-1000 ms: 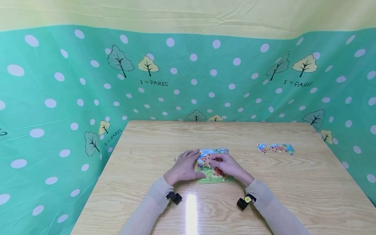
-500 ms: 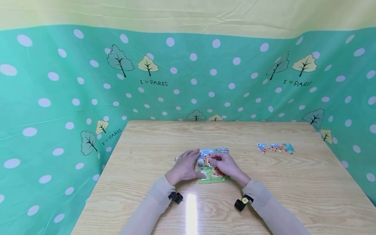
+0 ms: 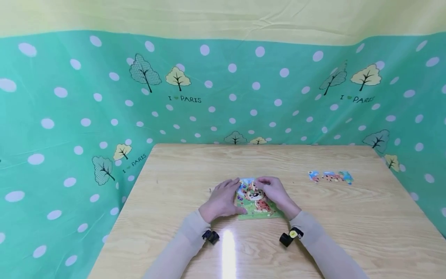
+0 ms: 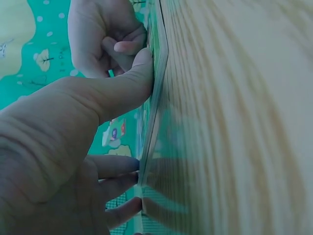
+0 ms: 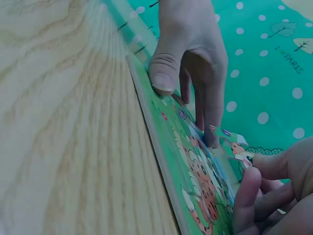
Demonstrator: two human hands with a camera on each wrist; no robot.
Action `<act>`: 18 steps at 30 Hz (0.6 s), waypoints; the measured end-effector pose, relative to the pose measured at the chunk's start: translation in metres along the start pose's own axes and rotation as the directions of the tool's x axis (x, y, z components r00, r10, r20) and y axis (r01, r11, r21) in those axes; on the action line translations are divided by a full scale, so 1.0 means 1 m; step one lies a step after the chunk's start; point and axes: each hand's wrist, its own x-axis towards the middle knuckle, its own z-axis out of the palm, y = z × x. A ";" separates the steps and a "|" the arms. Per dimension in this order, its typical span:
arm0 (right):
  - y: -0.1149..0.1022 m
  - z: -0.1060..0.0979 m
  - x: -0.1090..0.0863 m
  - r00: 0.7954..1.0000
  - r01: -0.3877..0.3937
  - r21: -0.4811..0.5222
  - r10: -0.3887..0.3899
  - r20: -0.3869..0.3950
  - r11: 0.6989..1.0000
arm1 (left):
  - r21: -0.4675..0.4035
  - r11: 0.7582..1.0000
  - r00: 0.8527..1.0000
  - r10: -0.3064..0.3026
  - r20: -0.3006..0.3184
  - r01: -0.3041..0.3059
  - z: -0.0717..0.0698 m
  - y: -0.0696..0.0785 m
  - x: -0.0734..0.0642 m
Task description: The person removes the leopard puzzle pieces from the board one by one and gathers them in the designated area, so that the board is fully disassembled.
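Observation:
A jigsaw puzzle board [image 3: 258, 214] with a spotted cartoon leopard on green ground lies flat on the table. My left hand [image 3: 223, 197] spans its left side, thumb resting on the board's near left corner and the other fingers extended along the far left edge. In the right wrist view my right hand [image 5: 288, 186] pinches a puzzle piece [image 5: 238, 149] between thumb and fingers, tilted up over the far part of the board. The head view shows this right hand covering the board's upper right, while the leopard's face and body show below it.
Several loose puzzle pieces [image 3: 331, 177] lie in a row at the back right of the wooden table [image 3: 181, 162]. A green dotted cloth [image 3: 240, 89] hangs behind and at both sides. Black wrist cameras sit on both forearms.
My right hand has lifted away from the leopard's face toward the board's far right, uncovering the face. The left hand keeps its place at the board. The head view has shifted slightly.

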 end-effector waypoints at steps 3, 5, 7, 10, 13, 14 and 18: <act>0.001 -0.008 0.003 0.998 -0.014 0.008 0.014 0.066 1.000 | -0.006 1.000 1.000 -0.005 0.006 0.005 0.001 0.002 0.002; 0.001 -0.012 0.003 0.995 -0.005 0.006 0.004 0.098 1.000 | -0.006 1.000 1.000 -0.006 0.002 0.006 0.001 0.002 0.002; 0.002 -0.016 0.003 0.991 0.007 0.016 -0.009 0.132 1.000 | -0.009 1.000 1.000 0.000 0.000 0.000 0.001 0.003 0.002; 0.004 -0.021 0.003 0.984 0.012 0.040 -0.019 0.179 0.999 | -0.011 1.000 1.000 0.010 0.003 -0.010 0.000 0.003 0.003; 0.007 -0.025 0.002 0.977 0.022 0.044 -0.030 0.209 0.999 | -0.006 1.000 1.000 0.020 0.010 -0.020 0.000 0.001 0.002; 0.009 -0.027 0.002 0.976 0.030 0.038 -0.038 0.214 0.999 | -0.005 1.000 1.000 0.025 0.012 -0.024 0.000 0.001 0.002; 0.017 -0.034 0.002 0.978 0.039 0.039 -0.046 0.201 0.998 | -0.016 0.999 0.999 0.035 0.016 -0.035 0.000 -0.003 0.000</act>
